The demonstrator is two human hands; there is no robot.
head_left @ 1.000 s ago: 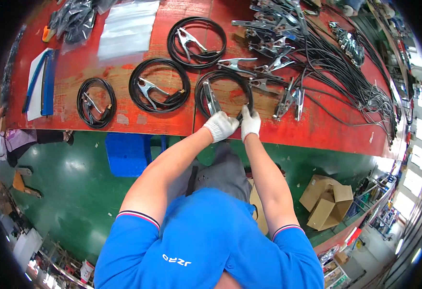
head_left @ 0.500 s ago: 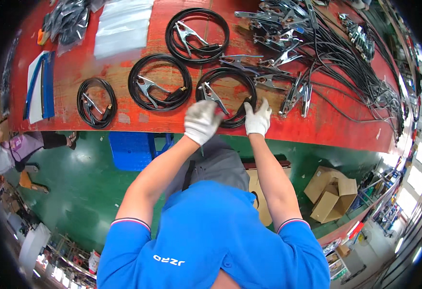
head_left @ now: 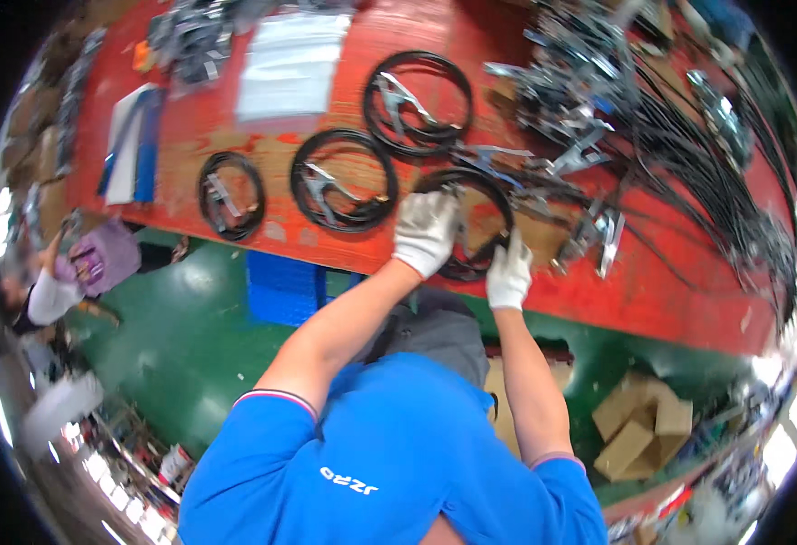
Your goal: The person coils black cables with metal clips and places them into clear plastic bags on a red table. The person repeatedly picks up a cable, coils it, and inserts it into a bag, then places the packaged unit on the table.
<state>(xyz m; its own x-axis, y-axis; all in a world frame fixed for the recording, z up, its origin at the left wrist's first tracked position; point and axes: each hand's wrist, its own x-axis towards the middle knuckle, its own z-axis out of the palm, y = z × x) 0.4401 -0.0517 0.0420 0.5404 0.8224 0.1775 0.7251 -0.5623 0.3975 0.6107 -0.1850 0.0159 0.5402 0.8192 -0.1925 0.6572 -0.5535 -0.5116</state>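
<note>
Both of my hands wear white work gloves and are at the front edge of a red table, on a coiled black cable (head_left: 505, 204) with a metal ground clamp (head_left: 463, 234) lying inside its ring. My left hand (head_left: 427, 233) covers the coil's left side and part of the clamp, its fingers curled over the cable. At the coil's lower right, my right hand (head_left: 510, 272) has thumb and fingers closed on the cable. Motion blur and the gloves hide the fingertips. Beyond lie a second coil (head_left: 391, 186), a third coil (head_left: 468, 100) and a smaller coil (head_left: 258, 195), each with its clamp.
Metal clamps (head_left: 571, 91) and loose black cables (head_left: 689, 150) are heaped at the right. Clear plastic bags (head_left: 291, 68) lie at the back left, near blue and white strips (head_left: 130, 145). An open cardboard box (head_left: 639, 431) stands on the green floor. Another person (head_left: 99, 263) is at far left.
The whole view has turned and shifted. My left hand has gone from beside the clamp onto the coil's left side. My right hand stays at the coil's right edge, its fingers drawn closer together.
</note>
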